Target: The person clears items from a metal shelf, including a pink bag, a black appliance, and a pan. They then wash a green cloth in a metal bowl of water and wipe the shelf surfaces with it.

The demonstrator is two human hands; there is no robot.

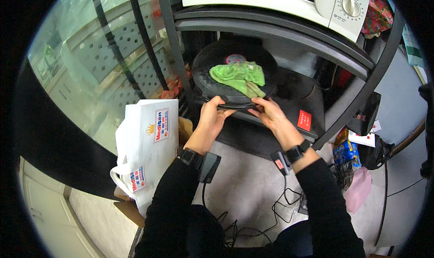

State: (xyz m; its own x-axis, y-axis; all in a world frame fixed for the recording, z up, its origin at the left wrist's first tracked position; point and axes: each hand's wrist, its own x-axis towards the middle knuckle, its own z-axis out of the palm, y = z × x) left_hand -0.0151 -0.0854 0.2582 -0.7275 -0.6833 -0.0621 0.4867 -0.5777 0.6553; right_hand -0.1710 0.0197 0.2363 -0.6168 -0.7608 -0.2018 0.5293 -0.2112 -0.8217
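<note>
A round black appliance (206, 78), perhaps an electric griddle, rests on the lower shelf of a black metal rack. On its lid lies a crumpled green cloth (237, 75), just in front of a pinkish oval label (235, 59). My left hand (213, 117) grips the front rim with the thumb on top and fingers curled below. To its right, my right hand (269, 113) holds the same rim in a similar way, its thumb close to the cloth's lower corner. The underside of the appliance is hidden.
Above stands a white microwave (349, 14) on the rack's upper shelf (271, 34). A white paper bag (149, 139) is at left, beside a glass panel (84, 98). Cables (276, 220) trail from my wrist devices over the floor. Plastic bags (359, 187) lie at right.
</note>
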